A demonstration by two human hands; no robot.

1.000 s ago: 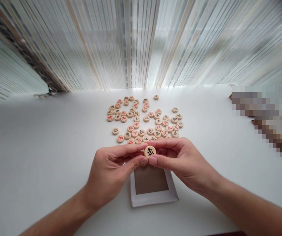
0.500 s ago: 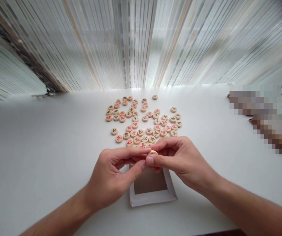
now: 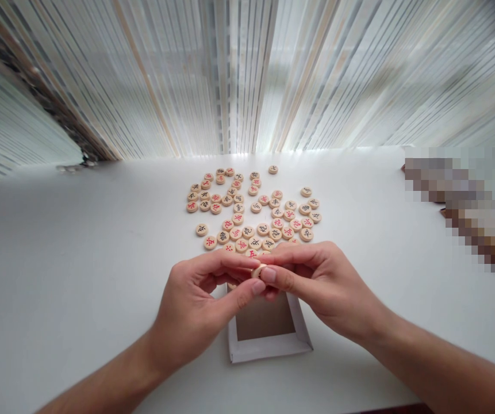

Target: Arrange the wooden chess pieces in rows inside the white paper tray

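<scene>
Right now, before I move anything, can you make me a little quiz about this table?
1. True or false: the pale round wooden game piece is pinched between the left hand and the right hand.
2. Which two ink colours mark the pale round wooden pieces on the white table?
3. Is the white-rimmed brown-bottomed tray nearer the person than those pieces, or farther away?

Key: 1 true; 2 red and black; 3 nearer.

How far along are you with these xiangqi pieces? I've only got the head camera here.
Little looks finished: the xiangqi pieces lie spread out, face-up, on the white table. In hand: one wooden piece, pinched edge-on between the left hand and right hand, above a cardboard tray. Left: the whole spread beyond the tray.
</scene>
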